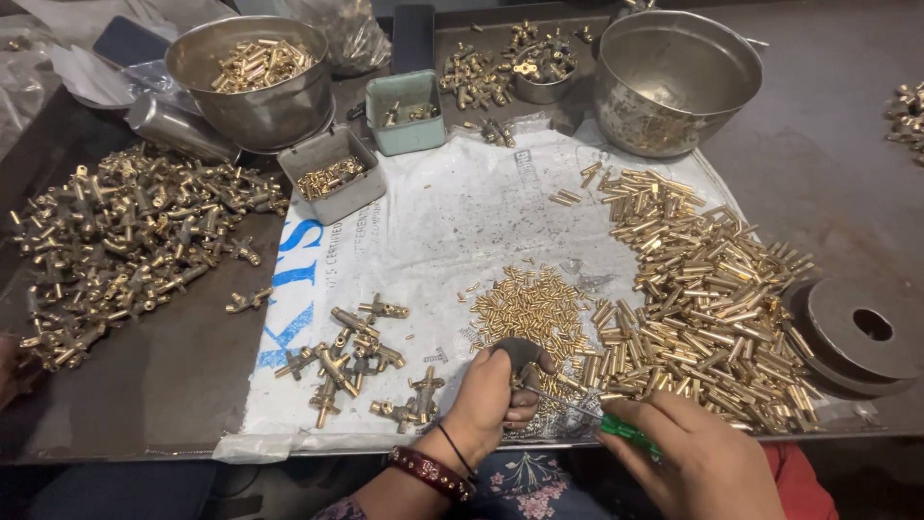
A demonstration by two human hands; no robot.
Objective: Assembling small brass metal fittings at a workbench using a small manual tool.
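Observation:
My left hand [489,400] grips a small dark metal part [520,352] at the table's near edge. My right hand [695,457] holds a screwdriver with a green handle [626,431]; its thin shaft points left toward the part in my left hand. Just beyond my hands lies a heap of small brass pins [531,306]. To its right spreads a large pile of longer brass tubes [703,289]. Several brass valve bodies [356,364] lie left of my left hand on a white printed sack [443,221].
A big heap of brass fittings [125,241] covers the left of the table. At the back stand a steel bowl of brass parts [255,82], an almost bare steel bowl [674,82], a grey tin [332,175] and a green tin [406,111]. Dark round discs [861,332] lie at the right.

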